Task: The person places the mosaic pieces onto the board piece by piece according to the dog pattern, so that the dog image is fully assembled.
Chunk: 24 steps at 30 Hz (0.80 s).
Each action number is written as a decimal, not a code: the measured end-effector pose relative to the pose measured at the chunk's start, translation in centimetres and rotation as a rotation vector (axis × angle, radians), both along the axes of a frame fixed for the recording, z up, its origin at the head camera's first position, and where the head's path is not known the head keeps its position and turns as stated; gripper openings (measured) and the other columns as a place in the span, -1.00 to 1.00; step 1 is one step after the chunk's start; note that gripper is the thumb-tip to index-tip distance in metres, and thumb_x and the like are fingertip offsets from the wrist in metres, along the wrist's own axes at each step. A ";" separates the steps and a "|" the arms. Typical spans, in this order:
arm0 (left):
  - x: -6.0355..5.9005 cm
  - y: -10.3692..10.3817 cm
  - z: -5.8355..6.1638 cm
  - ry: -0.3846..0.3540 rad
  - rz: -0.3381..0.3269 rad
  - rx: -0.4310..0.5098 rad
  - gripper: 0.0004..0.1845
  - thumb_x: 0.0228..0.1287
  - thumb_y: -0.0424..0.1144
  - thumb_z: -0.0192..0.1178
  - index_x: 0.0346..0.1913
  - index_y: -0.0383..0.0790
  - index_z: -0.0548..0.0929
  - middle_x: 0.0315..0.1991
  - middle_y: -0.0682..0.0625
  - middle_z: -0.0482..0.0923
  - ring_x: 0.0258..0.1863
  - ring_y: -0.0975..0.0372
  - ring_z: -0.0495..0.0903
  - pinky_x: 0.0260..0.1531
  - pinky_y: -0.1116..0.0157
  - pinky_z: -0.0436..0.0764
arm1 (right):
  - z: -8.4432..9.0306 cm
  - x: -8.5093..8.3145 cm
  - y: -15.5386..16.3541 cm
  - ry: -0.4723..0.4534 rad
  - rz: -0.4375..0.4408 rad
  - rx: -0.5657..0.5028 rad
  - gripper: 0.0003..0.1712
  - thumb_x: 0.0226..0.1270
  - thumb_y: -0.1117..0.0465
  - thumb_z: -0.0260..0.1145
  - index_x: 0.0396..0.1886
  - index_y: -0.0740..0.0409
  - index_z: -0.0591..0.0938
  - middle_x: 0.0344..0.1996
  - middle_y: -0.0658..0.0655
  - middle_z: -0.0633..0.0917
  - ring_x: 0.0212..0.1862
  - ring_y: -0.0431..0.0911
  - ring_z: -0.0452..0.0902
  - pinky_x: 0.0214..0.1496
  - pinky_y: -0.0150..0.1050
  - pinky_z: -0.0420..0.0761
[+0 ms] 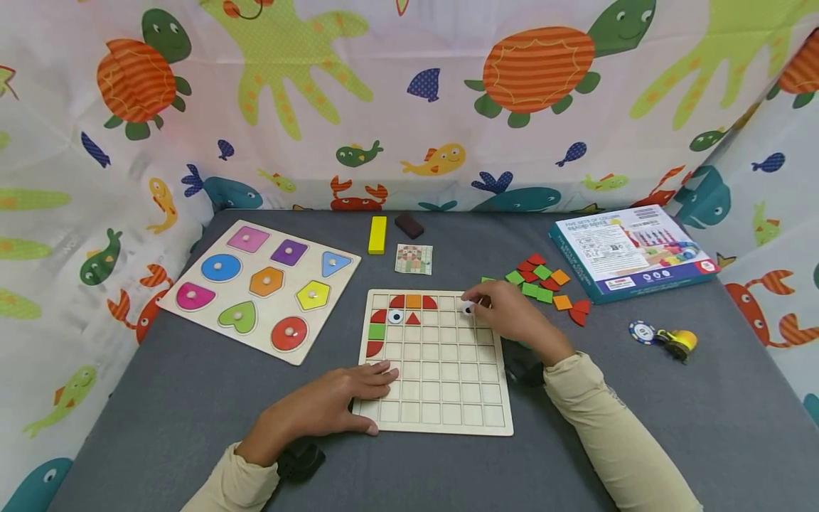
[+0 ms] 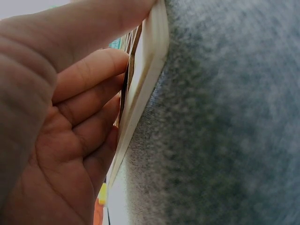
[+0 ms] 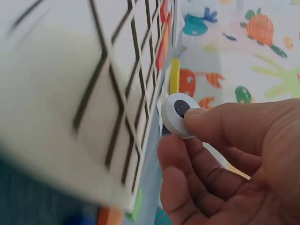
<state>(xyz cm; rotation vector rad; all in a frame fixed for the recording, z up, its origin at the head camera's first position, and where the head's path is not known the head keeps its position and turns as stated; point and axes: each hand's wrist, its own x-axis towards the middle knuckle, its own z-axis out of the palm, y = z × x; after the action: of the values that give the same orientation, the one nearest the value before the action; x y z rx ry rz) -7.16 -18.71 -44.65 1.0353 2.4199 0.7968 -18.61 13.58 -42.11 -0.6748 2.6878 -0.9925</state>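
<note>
Right hand [image 1: 512, 316] is pinching a little round white eye piece [image 3: 178, 114] with a dark centre over the grid board's [image 1: 441, 398] top right corner, while the left hand [image 1: 339, 402] lies flat, fingers relaxed, on its bottom left.

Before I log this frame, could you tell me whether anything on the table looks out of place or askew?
Nothing stands out. The grid board lies flat and square under the left hand, its few tiles seated in cells; the right hand pinches a white eye disc. The loose tiles lie in one pile.
</note>
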 end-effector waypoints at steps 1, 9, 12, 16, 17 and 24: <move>0.0 0.0 0.0 0.001 -0.001 0.000 -0.23 0.12 -0.02 0.43 0.38 -0.14 0.41 0.42 0.11 0.26 0.45 0.21 0.09 0.29 0.10 0.30 | -0.1 0.0 -0.4 0.000 0.007 -0.010 -0.76 0.35 0.39 0.22 -0.06 0.28 0.70 -0.28 0.09 0.66 -0.27 -0.06 0.51 -0.27 -0.18 0.55; -0.1 0.0 0.1 -0.001 -0.007 0.003 -0.23 0.12 -0.02 0.42 0.39 -0.14 0.41 0.42 0.11 0.26 0.45 0.22 0.10 0.29 0.09 0.30 | -0.9 -0.6 -3.7 -0.044 0.051 -0.073 -0.81 0.29 0.40 0.27 -0.17 0.20 0.74 -0.29 0.06 0.67 -0.29 -0.09 0.53 -0.23 -0.19 0.57; -0.1 0.0 0.1 -0.003 -0.007 0.003 -0.23 0.13 -0.02 0.42 0.39 -0.14 0.41 0.42 0.11 0.26 0.45 0.22 0.10 0.29 0.09 0.30 | -1.0 -0.8 -4.8 -0.053 0.061 -0.068 -0.82 0.27 0.39 0.29 -0.18 0.19 0.75 -0.29 0.05 0.67 -0.29 -0.11 0.55 -0.23 -0.20 0.58; -0.1 0.0 0.1 -0.008 -0.007 0.001 -0.23 0.13 -0.02 0.41 0.39 -0.13 0.40 0.42 0.11 0.25 0.45 0.22 0.10 0.29 0.08 0.30 | -1.0 -0.8 -5.8 -0.076 0.072 -0.034 -0.83 0.27 0.38 0.32 -0.19 0.19 0.75 -0.26 0.05 0.67 -0.26 -0.12 0.56 -0.19 -0.20 0.59; -0.1 0.0 0.1 -0.010 -0.005 -0.001 -0.23 0.13 -0.02 0.41 0.40 -0.12 0.39 0.42 0.11 0.25 0.45 0.22 0.10 0.29 0.08 0.30 | -1.0 -0.8 -6.0 -0.080 0.073 -0.023 -0.84 0.27 0.38 0.33 -0.19 0.19 0.75 -0.26 0.05 0.66 -0.25 -0.12 0.56 -0.19 -0.20 0.59; -0.1 0.0 0.2 -0.020 0.006 -0.009 -0.23 0.13 -0.01 0.42 0.40 -0.11 0.39 0.42 0.13 0.25 0.45 0.22 0.10 0.29 0.08 0.30 | -1.0 -0.6 -6.4 -0.048 0.075 0.027 -0.85 0.25 0.41 0.33 -0.22 0.20 0.76 -0.28 0.08 0.66 -0.25 -0.10 0.57 -0.17 -0.19 0.60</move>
<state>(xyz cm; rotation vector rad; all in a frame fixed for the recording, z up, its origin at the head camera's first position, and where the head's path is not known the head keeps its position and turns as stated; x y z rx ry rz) -7.21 -18.69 -44.49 1.0127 2.4091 0.7942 -19.23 7.18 -43.11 -0.7316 2.6091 -0.9400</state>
